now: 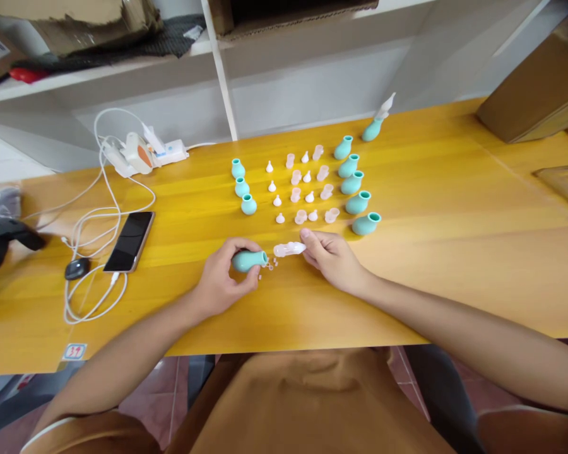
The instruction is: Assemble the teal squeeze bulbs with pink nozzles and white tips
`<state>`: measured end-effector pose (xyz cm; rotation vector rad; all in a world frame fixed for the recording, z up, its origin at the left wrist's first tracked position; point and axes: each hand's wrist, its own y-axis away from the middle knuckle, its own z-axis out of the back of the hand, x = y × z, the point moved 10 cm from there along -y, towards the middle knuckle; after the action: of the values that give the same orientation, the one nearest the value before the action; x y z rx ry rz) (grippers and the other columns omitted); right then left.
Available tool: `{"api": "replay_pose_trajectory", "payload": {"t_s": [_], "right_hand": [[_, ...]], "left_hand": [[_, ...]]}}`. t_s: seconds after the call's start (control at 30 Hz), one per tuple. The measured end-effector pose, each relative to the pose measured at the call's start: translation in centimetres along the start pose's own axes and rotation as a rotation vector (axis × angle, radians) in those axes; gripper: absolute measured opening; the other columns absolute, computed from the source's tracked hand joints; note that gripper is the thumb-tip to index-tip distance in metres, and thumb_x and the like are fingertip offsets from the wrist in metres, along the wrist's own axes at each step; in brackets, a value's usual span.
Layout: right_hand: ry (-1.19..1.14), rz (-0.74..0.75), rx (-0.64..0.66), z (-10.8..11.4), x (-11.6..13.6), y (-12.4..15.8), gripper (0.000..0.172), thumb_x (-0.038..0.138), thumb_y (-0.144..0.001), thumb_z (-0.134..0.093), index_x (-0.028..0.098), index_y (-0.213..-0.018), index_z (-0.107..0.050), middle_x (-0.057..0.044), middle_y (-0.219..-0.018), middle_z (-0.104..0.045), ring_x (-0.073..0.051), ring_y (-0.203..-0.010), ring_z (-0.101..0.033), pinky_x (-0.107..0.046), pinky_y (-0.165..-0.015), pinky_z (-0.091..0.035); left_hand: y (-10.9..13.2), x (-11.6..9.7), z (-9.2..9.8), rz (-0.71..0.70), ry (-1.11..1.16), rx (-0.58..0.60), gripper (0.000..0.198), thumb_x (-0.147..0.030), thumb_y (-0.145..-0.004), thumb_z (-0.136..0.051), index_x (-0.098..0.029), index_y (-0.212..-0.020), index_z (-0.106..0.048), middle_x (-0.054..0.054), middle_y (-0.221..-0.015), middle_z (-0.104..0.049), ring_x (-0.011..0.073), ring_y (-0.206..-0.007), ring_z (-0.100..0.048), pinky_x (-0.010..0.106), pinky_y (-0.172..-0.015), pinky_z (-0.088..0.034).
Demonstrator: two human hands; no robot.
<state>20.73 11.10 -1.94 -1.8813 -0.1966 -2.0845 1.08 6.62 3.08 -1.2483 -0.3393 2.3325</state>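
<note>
My left hand (224, 277) is closed around a teal rubber bulb (247, 260), its open neck turned to the right. A clear plastic nozzle (288, 249) is pinched by its narrow tip in my right hand (329, 255); its wide end points at the bulb's mouth, with a small gap between them. Tiny clear rings (271, 267) lie on the table just below that gap. Beyond my hands stand rows of small white tips (277, 200) and clear cups (295, 195). Teal bulbs flank them, three at left (248, 204) and several at right (358, 202).
A bulb with a nozzle fitted (373, 129) stands at the back right. To the left lie a phone (129, 241), looped white cables (82, 233) and a power strip (170, 153). A cardboard box (534, 94) occupies the far right, and shelving (312, 82) borders the table's back.
</note>
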Motion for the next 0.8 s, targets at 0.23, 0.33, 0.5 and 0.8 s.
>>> {"api": "replay_pose_trajectory", "payload": {"t_s": [0.23,0.33,0.5,0.8], "right_hand": [[0.028,0.021,0.052,-0.6,0.3,0.4,0.068,0.076,-0.108,-0.047,0.022,-0.068,-0.038,0.005,-0.056,-0.036,-0.009,-0.054,-0.028,-0.027,-0.051,-0.024],[0.068,0.039,0.054,-0.6,0.5,0.5,0.068,0.076,-0.109,-0.045,0.022,-0.068,-0.037,0.004,-0.058,-0.035,-0.010,-0.056,-0.029,-0.028,-0.052,-0.025],[0.094,0.064,0.068,-0.8,0.9,0.5,0.065,0.073,-0.111,-0.044,0.023,-0.070,-0.036,0.004,-0.059,-0.035,-0.011,-0.058,-0.029,-0.028,-0.054,-0.025],[0.167,0.160,0.089,-1.5,2.1,0.7,0.060,0.059,-0.116,-0.042,0.022,-0.069,-0.037,0.003,-0.062,-0.037,-0.011,-0.060,-0.033,-0.029,-0.059,-0.029]], "left_hand": [[0.0,-0.8,-0.3,-0.007,-0.070,0.073,0.029,-0.026,-0.095,-0.074,-0.025,-0.121,-0.062,0.005,-0.112,-0.077,0.0201,-0.097,-0.076,0.035,-0.089,-0.062],[0.0,-0.5,-0.7,0.006,-0.070,0.097,0.030,-0.029,-0.095,-0.078,-0.025,-0.120,-0.062,0.004,-0.112,-0.077,0.0198,-0.098,-0.076,0.035,-0.090,-0.061],[0.1,-0.9,-0.9,-0.035,-0.038,0.121,0.026,-0.027,-0.097,-0.078,-0.026,-0.118,-0.063,0.002,-0.110,-0.077,0.0173,-0.098,-0.076,0.032,-0.089,-0.060],[0.1,-0.9,-1.2,0.011,-0.042,0.157,0.022,-0.026,-0.098,-0.075,-0.026,-0.117,-0.063,0.002,-0.111,-0.076,0.0183,-0.099,-0.076,0.032,-0.089,-0.060]]}}
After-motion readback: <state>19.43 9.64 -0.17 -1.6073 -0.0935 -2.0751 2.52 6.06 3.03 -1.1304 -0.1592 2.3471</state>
